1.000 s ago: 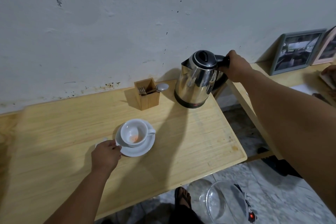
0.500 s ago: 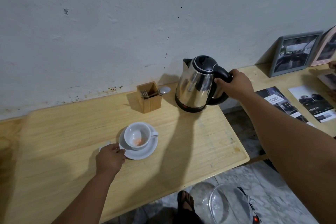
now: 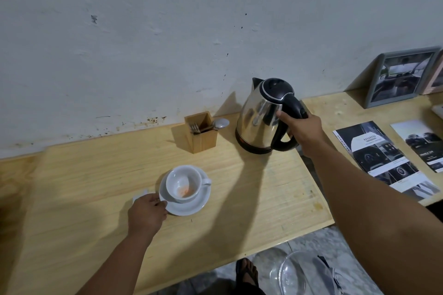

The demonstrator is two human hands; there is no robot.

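A steel kettle [image 3: 260,117] with a black lid and handle stands upright on the wooden table [image 3: 251,199] near the wall. My right hand [image 3: 303,130] grips its black handle. A white cup [image 3: 183,183] with orange powder at its bottom sits on a white saucer [image 3: 191,207] near the table's middle. My left hand [image 3: 146,214] holds the saucer's left rim, fingers curled at its edge. A small white thing [image 3: 139,196] lies just behind that hand, mostly hidden.
A wooden holder [image 3: 201,137] with forks and a spoon stands left of the kettle. Brochures [image 3: 383,158] and a framed picture [image 3: 402,76] lie on a second table at right. A clear chair [image 3: 302,273] and a sandalled foot [image 3: 247,273] are below the table edge.
The kettle came down from a tilted, lifted pose and now stands flat on the table, my right hand still on its handle. My left hand stayed at the saucer.
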